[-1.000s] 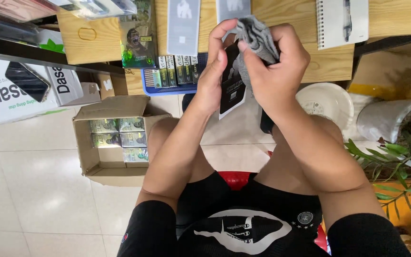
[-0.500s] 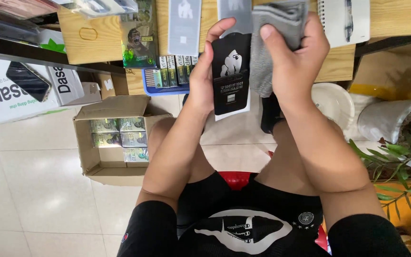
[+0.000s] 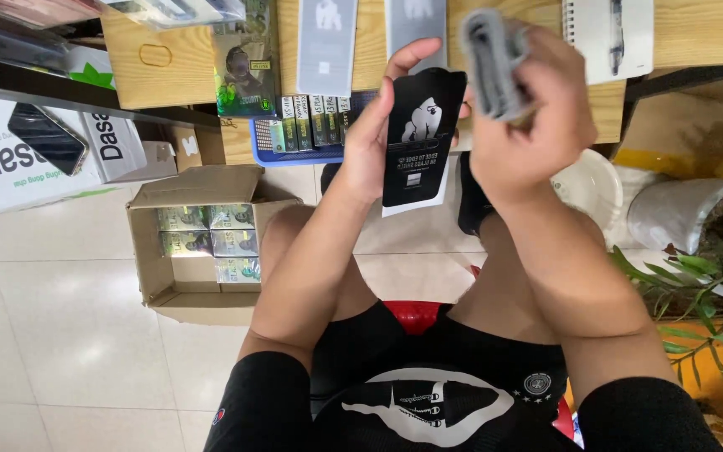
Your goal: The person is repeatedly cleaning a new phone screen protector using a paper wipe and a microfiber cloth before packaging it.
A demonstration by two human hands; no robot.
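Black card stock forms the flat sleeve (image 3: 416, 138) that my left hand (image 3: 374, 142) grips along its left edge, thumb on the printed face and fingers behind; a white sheet shows at its lower edge. I hold it upright in front of me, above my knees and just short of the wooden desk (image 3: 696, 38). My right hand (image 3: 533, 125) is closed around a folded grey cloth (image 3: 491, 63), raised beside the sleeve's upper right corner and apart from it.

Step in hand, as I judge it: the sleeve is presented face-on while the cloth is kept clear. A next move with the cloth calls for a steady left grip, so the thin card does not flex.

Below left, an open cardboard box (image 3: 156, 276) of small green packs stands on the tiled floor. A blue tray (image 3: 294, 155) of similar packs sits under the desk edge.
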